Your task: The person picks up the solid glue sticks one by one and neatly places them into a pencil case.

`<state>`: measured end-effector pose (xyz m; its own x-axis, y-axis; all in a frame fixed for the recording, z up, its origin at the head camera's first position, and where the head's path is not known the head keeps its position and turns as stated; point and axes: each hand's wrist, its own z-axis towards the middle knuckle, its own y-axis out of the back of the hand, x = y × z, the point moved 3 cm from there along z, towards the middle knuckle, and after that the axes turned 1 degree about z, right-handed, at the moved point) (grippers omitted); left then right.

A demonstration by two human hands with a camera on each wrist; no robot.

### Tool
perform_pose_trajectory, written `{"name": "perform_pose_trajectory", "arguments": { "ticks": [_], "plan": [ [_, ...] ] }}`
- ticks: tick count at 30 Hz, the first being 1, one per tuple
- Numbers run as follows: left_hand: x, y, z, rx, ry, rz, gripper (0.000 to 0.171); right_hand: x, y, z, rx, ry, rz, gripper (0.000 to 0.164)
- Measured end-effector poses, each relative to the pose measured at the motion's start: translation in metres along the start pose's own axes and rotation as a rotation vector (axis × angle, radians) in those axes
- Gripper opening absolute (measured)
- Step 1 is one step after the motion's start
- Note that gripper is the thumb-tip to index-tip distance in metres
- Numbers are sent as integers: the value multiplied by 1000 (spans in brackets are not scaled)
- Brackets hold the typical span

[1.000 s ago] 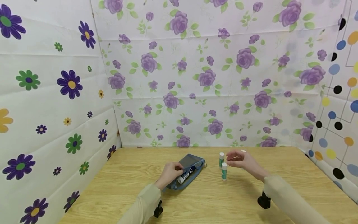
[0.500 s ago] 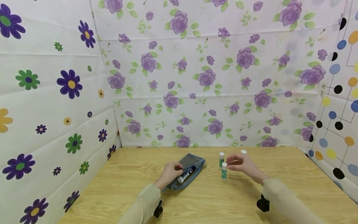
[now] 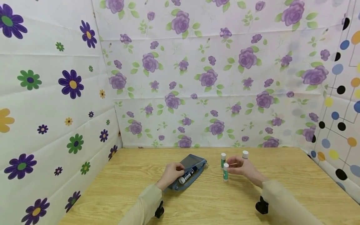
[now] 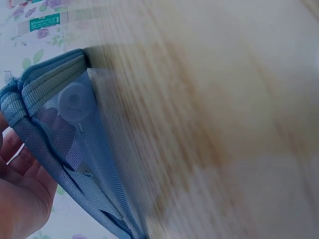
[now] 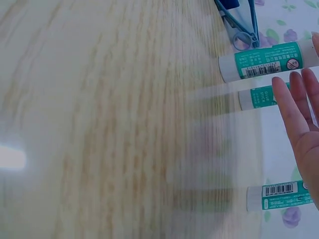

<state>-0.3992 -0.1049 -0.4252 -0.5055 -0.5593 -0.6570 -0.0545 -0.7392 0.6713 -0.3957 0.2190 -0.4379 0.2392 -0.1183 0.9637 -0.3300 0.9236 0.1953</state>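
Note:
My left hand (image 3: 171, 175) grips the near edge of a blue mesh zip pouch (image 3: 192, 161), its fingers showing through the mesh in the left wrist view. Inside lies a dark blue and white tube (image 3: 187, 175) with a barcode label. My right hand (image 3: 244, 168) is at the front green-and-white glue stick (image 3: 226, 173), thumb tip near its cap and fingers loosely spread beside it. Just behind stands a second glue stick (image 3: 223, 161), upright. A third glue stick (image 3: 245, 154) stands farther back, partly hidden by the right hand.
The wooden table (image 3: 208, 203) ends at a back wall covered in purple-rose sheeting (image 3: 208, 78). Patterned sheets also line the left and right sides. A metal ring (image 3: 206, 165) hangs at the pouch's far corner.
My right hand has moved slightly toward me and closer to the front glue stick, uncovering more of the third one. The left hand and pouch have stayed put.

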Motion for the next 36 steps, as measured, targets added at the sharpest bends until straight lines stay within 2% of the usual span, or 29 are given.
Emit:
{"name": "perform_pose_trajectory", "arguments": {
  "ticks": [12, 17, 21, 36],
  "plan": [
    [1, 0, 2, 6, 12, -3, 10, 0, -6, -1, -7, -34, 19, 45],
    [1, 0, 2, 8, 10, -4, 10, 2, -8, -1, 9, -20, 18, 41],
    [2, -1, 1, 9, 11, -5, 10, -6, -8, 2, 10, -8, 8, 40],
    [1, 0, 0, 0, -5, -8, 9, -6, -12, 3, 24, 30, -14, 42]
  ]
}}
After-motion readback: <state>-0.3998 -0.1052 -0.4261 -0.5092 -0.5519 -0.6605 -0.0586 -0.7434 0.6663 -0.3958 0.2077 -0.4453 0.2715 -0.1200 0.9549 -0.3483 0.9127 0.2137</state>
